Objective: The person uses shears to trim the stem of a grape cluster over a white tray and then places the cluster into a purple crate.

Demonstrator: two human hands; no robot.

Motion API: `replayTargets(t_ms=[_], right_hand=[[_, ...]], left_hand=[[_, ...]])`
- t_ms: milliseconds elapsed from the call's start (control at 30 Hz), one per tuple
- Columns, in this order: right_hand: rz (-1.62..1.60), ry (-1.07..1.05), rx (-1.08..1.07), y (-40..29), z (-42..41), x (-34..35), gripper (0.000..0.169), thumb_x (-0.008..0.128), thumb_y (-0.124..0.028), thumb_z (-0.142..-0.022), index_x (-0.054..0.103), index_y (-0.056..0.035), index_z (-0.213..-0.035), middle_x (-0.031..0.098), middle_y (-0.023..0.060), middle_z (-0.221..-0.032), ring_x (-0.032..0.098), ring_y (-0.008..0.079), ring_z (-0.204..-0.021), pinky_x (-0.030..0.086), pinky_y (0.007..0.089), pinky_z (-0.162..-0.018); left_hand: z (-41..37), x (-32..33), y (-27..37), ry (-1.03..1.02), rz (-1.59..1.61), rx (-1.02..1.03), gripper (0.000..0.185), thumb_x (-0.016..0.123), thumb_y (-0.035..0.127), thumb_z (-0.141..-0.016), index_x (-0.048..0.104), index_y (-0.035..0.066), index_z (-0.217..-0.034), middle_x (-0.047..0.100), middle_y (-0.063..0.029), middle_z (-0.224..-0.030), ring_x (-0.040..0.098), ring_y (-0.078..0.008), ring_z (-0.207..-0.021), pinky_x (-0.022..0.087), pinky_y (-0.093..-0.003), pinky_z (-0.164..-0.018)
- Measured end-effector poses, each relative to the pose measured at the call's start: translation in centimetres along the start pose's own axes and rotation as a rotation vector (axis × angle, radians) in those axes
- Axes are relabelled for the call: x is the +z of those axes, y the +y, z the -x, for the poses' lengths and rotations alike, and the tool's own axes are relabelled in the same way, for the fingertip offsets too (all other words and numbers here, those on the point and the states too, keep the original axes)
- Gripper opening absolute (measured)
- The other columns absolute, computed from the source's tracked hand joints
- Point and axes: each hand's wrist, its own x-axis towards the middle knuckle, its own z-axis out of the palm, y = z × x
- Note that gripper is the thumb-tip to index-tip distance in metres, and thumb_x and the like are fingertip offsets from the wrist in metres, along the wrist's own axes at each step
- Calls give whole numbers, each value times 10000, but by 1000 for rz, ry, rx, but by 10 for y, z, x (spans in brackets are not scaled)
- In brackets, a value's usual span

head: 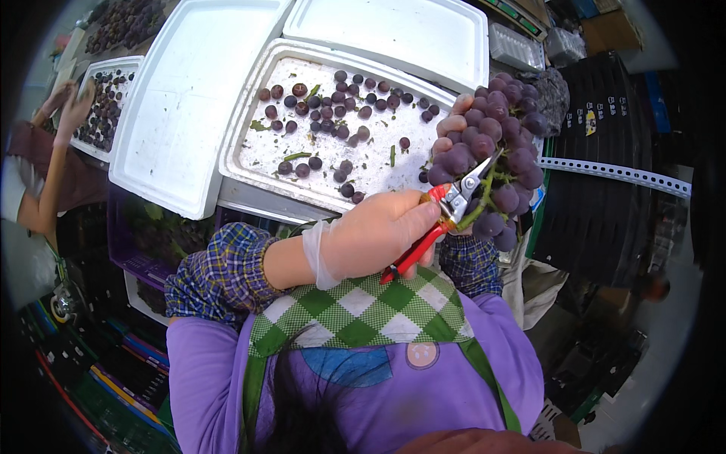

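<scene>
Red-handled pruning shears (pixel 417 249) are in my left hand (pixel 368 232), which wears a thin translucent glove. Their metal blades (pixel 473 179) point up and right across a bunch of purple grapes (pixel 493 130), beside its green stem (pixel 482 198). My right hand (pixel 452 123) supports the bunch from beneath; its fingers curl round the left side and the rest of it is hidden by the grapes. Below and left of the bunch lies a white foam tray (pixel 238 133) holding loose grapes (pixel 326 113), green stem pieces (pixel 298 155) and small debris.
White foam lids or trays (pixel 176 96) (pixel 397 34) flank the tray. A purple crate (pixel 127 238) stands below left. Another person's hands (pixel 71 108) are over a second grape tray (pixel 108 150) at far left. Stacked black crates (pixel 590 215) and a perforated white strip (pixel 618 173) are right.
</scene>
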Motion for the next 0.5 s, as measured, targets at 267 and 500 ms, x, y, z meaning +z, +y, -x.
replayTargets(t_ms=[267,500], right_hand=[[131,-96,148,-10,3,0,480,715,-264,-885,515,-178,-1312,536,-35,-1282,512,141,-1089,420,383,-956],[93,-87,129,-10,-4,-2,509,710,-257,-886,494,-168,-1338,531,-29,-1298,507,144,-1094,415,385,-960]], left_hand=[[8,-5,7,-233,-21,-54,344,395,321,-1078,555,17,-1104,649,-73,-953,609,-129,-829,504,-305,-767],[15,-1,14,-212,-13,-29,355,375,297,-1089,573,5,-1125,631,-67,-984,595,-122,-829,489,-280,-757]])
